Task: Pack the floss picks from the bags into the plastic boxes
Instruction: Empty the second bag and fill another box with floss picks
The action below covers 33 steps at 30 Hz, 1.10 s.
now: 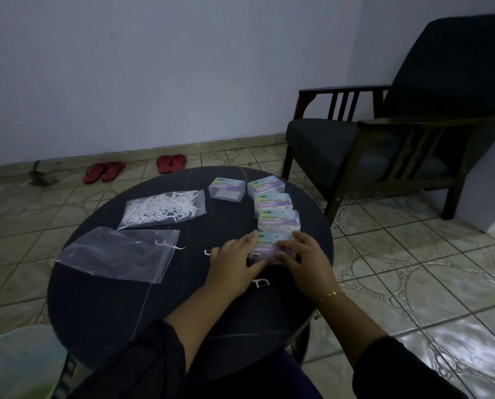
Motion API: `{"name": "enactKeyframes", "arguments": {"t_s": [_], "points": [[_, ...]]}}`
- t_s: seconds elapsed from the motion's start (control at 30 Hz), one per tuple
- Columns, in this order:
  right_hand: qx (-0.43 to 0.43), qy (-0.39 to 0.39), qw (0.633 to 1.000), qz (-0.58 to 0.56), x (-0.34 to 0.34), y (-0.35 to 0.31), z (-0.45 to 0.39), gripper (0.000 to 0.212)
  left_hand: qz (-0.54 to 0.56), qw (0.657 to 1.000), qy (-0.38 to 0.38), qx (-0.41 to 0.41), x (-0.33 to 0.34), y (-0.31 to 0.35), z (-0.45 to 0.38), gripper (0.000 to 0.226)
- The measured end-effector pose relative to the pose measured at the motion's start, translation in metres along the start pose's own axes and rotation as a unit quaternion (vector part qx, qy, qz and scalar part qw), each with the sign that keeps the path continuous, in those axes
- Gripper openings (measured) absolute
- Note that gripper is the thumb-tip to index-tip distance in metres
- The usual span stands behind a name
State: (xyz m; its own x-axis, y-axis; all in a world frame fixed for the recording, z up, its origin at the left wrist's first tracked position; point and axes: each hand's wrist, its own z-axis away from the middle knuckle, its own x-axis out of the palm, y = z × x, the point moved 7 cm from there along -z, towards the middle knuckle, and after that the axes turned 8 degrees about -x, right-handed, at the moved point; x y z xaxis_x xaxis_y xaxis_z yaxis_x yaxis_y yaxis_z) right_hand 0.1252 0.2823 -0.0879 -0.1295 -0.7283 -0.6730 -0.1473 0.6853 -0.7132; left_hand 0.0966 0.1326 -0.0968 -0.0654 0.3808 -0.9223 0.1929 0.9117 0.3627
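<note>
While both hands, left hand and right hand, grip the nearest box by the table's right edge, one bag remains full.

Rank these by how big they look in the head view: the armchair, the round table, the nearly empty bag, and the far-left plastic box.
1. round table and armchair: alike in spread, the table nearer, so unranked
2. nearly empty bag
3. far-left plastic box
</note>
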Motion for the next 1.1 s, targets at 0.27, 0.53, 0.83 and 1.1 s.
{"name": "enactKeyframes", "arguments": {"t_s": [0.27, 0.53, 0.83, 1.1], "points": [[0.011, 0.01, 1.0, 0.012, -0.002, 0.0, -0.001, 0.034, -0.044, 0.999, -0.015, -0.002, 0.003, 0.009, -0.002, 0.066], [0.017, 0.047, 0.999, 0.009, -0.013, 0.01, -0.012, 0.036, 0.007, 0.999, 0.012, -0.033, 0.004, 0.031, -0.013, 0.079], [0.042, 0.064, 0.994, 0.08, -0.019, 0.017, -0.057, 0.046, 0.016, 0.997, -0.051, -0.06, 0.008, 0.03, -0.044, 0.114], [-0.012, -0.022, 0.988, 0.154, -0.016, 0.013, -0.149, 0.046, -0.091, 0.986, -0.135, 0.04, 0.016, 0.054, -0.088, 0.129]]}}
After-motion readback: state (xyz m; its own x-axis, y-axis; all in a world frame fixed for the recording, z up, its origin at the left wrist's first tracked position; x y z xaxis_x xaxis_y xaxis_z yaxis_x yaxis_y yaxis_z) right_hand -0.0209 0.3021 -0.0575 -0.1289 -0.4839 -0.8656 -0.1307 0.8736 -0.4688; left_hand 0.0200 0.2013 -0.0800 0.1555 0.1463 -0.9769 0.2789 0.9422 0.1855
